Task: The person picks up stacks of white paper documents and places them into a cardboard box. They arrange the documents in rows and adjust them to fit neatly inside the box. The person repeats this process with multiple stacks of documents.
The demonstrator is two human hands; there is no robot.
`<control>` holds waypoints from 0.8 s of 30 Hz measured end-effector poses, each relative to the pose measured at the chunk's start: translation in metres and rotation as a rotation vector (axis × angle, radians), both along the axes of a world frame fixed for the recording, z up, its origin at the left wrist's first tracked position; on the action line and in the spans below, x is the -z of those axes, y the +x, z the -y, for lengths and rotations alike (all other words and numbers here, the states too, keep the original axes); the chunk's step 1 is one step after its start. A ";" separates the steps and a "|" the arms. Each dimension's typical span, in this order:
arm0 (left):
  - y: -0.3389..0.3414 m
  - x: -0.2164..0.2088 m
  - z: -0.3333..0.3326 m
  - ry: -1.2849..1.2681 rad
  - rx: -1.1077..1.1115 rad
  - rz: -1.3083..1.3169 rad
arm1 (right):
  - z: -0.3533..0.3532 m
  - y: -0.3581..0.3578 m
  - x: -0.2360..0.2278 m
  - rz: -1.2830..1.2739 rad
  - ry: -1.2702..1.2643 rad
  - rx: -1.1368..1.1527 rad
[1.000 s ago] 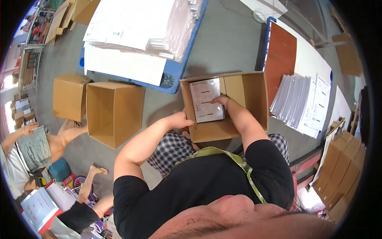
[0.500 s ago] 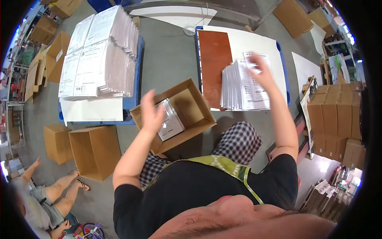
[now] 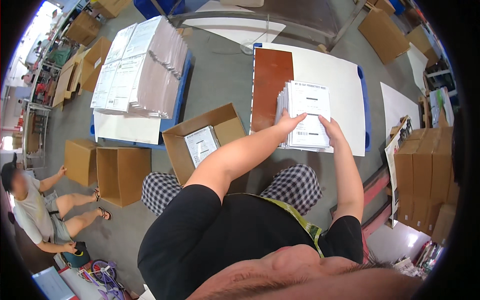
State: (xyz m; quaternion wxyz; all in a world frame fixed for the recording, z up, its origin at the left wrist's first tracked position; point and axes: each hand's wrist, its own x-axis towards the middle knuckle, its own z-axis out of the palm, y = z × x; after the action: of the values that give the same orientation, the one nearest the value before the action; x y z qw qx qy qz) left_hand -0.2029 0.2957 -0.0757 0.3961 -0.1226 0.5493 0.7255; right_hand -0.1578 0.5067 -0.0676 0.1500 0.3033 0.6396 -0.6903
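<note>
Both of my hands reach out to a stack of flat white printed packets [image 3: 306,112] lying on a white sheet over a blue pallet [image 3: 345,80]. My left hand [image 3: 291,121] grips the stack's near left edge, fingers on top. At the near right edge, my right hand [image 3: 331,129] rests with fingers on the top packet. To the left, an open cardboard box [image 3: 186,145] on the floor holds several of the same packets [image 3: 201,144] standing on edge.
A brown board [image 3: 271,82] lies beside the stack. A second pallet at the left bears large piles of packets [image 3: 137,67]. Empty open boxes [image 3: 120,172] stand at the left, and a person [image 3: 40,210] sits on the floor there. Stacked cartons [image 3: 425,170] line the right.
My hands left the open box and swung right to the packet stack. One second ago both were inside the box; now they hold the stack's near edges.
</note>
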 end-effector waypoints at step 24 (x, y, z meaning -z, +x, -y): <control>0.010 -0.099 0.056 -0.077 0.132 -1.352 | -0.011 0.059 -0.041 -0.824 0.113 0.019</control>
State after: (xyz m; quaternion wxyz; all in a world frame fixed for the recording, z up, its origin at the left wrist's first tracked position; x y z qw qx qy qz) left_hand -0.1928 0.2399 0.0233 0.0046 0.3777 0.7078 0.5969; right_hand -0.0991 0.5178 -0.0265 -0.1417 0.0152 0.6802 -0.7190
